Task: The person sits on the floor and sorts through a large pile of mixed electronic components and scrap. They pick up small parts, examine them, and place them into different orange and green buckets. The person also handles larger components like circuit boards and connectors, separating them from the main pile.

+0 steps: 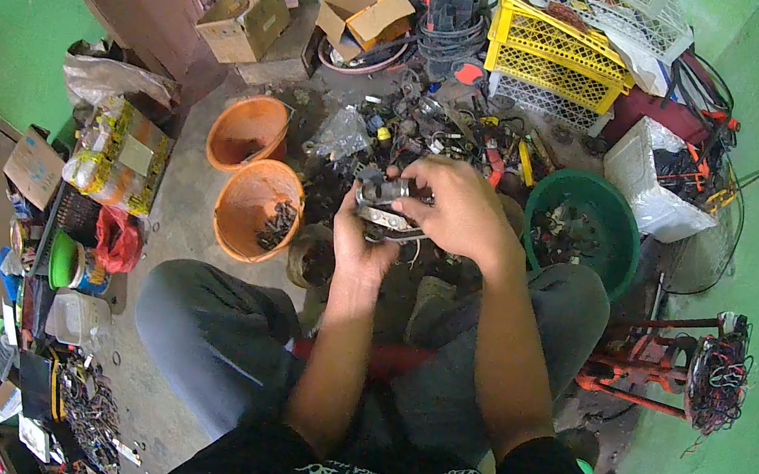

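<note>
My left hand (364,246) is cupped, palm up, around a metal part with a flat plate (383,218) that shows round rivet-like spots. Just above the plate is a shiny cylindrical metal piece (384,192), pinched between the thumb and fingers of my right hand (464,210). Whether the plate and the cylinder are joined, I cannot tell. Both hands are raised over a heap of scrap parts (438,122) on the floor, between my knees and the back wall. Fingers hide part of the metal pieces.
Two orange buckets (258,212) stand left of my hands, one with small dark pieces inside. At right is a green basin (615,240) holding scrap. Yellow crates (561,71), a foam box (637,180) and cardboard boxes (246,19) line the back. A red stand (644,379) bears tangled wires.
</note>
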Motion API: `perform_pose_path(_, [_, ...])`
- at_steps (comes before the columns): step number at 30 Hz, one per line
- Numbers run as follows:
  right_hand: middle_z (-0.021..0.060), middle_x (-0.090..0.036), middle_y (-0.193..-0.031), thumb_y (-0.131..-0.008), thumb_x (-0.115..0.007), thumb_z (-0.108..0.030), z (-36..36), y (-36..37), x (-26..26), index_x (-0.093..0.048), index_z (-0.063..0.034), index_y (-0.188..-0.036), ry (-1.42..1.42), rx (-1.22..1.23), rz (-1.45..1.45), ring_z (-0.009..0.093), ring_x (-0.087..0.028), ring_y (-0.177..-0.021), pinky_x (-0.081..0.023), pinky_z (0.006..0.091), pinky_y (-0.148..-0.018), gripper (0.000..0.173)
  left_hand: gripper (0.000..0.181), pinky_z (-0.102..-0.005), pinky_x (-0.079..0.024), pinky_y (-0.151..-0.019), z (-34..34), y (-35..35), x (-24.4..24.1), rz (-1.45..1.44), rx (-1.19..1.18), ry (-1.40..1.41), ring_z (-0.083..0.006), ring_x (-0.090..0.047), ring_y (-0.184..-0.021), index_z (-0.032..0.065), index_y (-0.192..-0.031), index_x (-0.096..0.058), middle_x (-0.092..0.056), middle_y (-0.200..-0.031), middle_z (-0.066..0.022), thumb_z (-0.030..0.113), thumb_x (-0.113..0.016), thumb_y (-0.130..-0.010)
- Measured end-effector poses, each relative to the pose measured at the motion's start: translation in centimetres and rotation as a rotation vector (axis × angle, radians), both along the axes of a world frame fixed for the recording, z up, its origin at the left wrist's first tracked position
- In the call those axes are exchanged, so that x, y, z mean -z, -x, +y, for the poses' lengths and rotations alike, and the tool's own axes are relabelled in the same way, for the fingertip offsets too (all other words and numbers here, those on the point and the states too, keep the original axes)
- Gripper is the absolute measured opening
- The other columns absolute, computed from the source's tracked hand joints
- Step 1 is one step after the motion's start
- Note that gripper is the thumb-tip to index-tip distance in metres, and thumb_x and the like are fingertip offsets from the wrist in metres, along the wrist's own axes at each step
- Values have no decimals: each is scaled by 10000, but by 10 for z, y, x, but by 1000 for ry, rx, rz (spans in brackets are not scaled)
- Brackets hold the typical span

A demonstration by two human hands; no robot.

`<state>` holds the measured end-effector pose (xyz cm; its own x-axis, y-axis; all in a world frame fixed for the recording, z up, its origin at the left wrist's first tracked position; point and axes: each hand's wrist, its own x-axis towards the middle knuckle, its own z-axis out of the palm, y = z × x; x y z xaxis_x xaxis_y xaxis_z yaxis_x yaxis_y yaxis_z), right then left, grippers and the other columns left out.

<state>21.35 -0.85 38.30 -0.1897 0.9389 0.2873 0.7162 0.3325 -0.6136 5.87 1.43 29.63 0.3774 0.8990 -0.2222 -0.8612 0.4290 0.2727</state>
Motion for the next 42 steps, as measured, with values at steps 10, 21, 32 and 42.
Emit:
perform_pose_path(10, [166,-683,-957,-761,-807,-222,-26,-43,-31,-690,-48,-1076,-125,303,133,338,-665,-877,-514,408,-790,379,417,-524,-491,-1041,11,-21,9,-51,-32,182,-370,-587,-1177,-3,-1283,-502,-596,-1257,-177,330,-400,-1055])
perform_pose_path(21, [170,-713,-1046,-816,-784,-226,-45,-215,20,-683,13,-1118,185,608,-25,284,-681,-954,-504,367,-848,398,369,-524,-459,-1055,19,-68,23,-58,148,206,-365,-582,-1132,36,-1255,-541,-615,-1213,-168,305,-399,-1047])
perform_pose_path(32, [207,-697,-1123,-827,-752,-367,-43,-245,181,-718,-50,-1093,718,1063,-243,385,-660,-1062,-519,469,-924,415,320,-373,-548,-641,8,-94,-29,-51,429,71,-255,-615,-776,62,-1212,-554,-664,-1056,-138,294,-435,-1026])
perform_pose_path(42, [73,-698,-953,-970,-609,-229,-2,-133,30,-664,10,-1183,72,364,746,125,-627,-806,-511,275,-708,324,299,-244,-372,-335,15,-49,-106,254,609,-72,-235,-570,-571,32,-1086,-547,-644,-889,-133,291,-406,-1036])
